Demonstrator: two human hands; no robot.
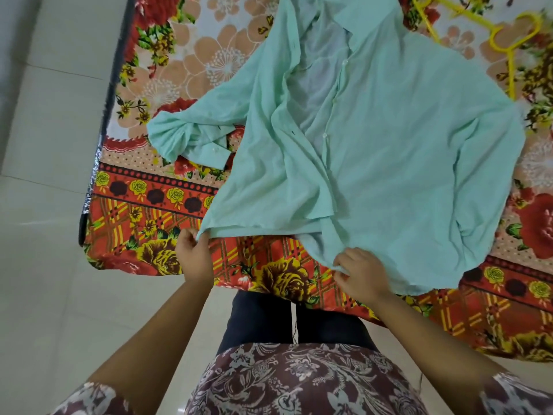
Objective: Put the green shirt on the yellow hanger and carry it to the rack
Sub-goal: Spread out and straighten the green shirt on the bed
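Observation:
The pale green shirt (374, 139) lies spread front-up and unbuttoned on the bed, collar far from me, one sleeve bunched at the left. My left hand (194, 253) pinches the shirt's lower left hem corner. My right hand (360, 272) grips the hem near the button placket. The yellow hanger (513, 37) lies on the bed at the far right, beyond the shirt's shoulder, partly cut off by the frame's top. Neither hand touches the hanger.
The bed carries a red, orange and yellow flowered sheet (155, 205), its near edge hanging against my legs. White tiled floor (45, 145) runs along the bed's left side. No rack is in view.

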